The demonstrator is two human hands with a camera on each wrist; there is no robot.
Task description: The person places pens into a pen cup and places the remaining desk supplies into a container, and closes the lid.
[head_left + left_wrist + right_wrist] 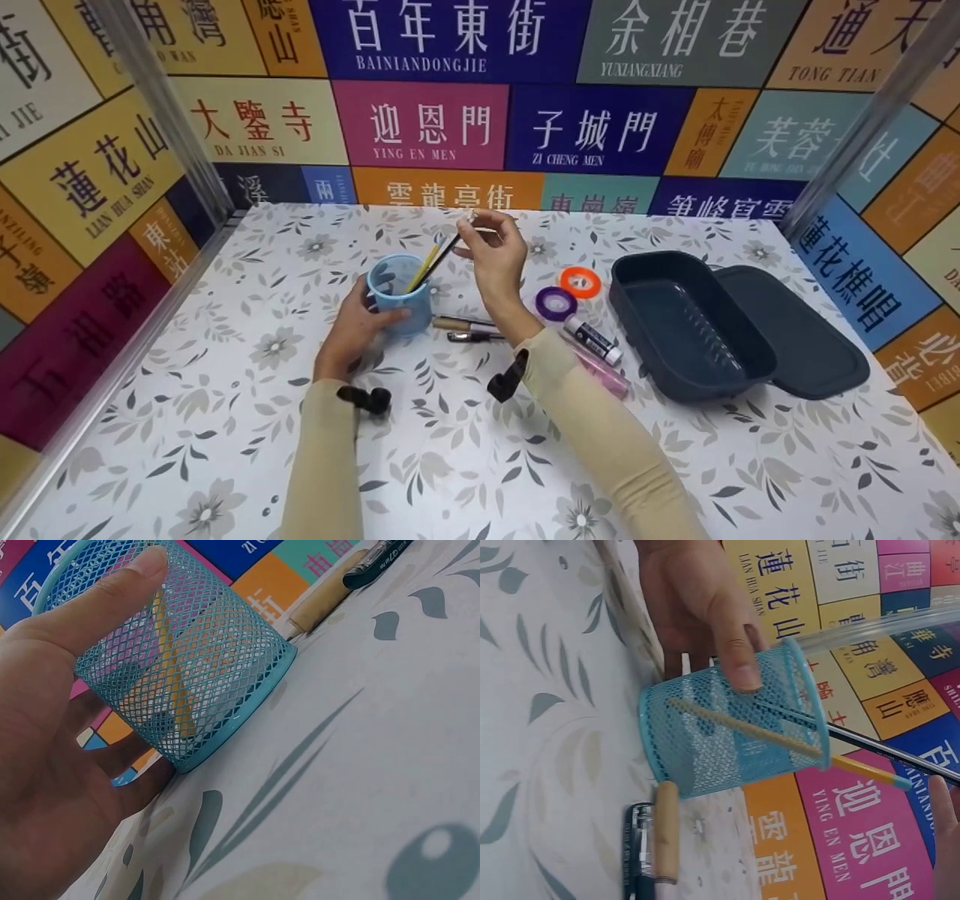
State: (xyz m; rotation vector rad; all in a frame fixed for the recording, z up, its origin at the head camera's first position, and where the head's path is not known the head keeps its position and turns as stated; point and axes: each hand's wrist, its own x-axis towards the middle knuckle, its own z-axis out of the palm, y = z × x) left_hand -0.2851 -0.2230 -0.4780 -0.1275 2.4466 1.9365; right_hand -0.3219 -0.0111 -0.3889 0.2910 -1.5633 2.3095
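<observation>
My left hand point(354, 330) grips a light blue mesh pen cup point(409, 321) around its side, thumb across the front. Inside the cup leans a yellow pencil point(862, 771) with a blue-green end. Above and to the right of the rim, my right hand point(496, 259) pinches the upper end of a slim black pencil point(448, 253). The lower part of that black pencil is inside the cup, seen through the mesh in the right wrist view. Only the right hand's fingertips show at that view's edge.
Right of the cup lie a wooden-handled tool point(667, 832), a dark-capped pen point(638, 847), a glue stick point(592, 339) and a pink tube point(606, 375). Purple tape point(538, 304) and orange tape point(566, 281) are behind. A dark blue box point(694, 390) stands at right, overlapping its lid point(810, 330).
</observation>
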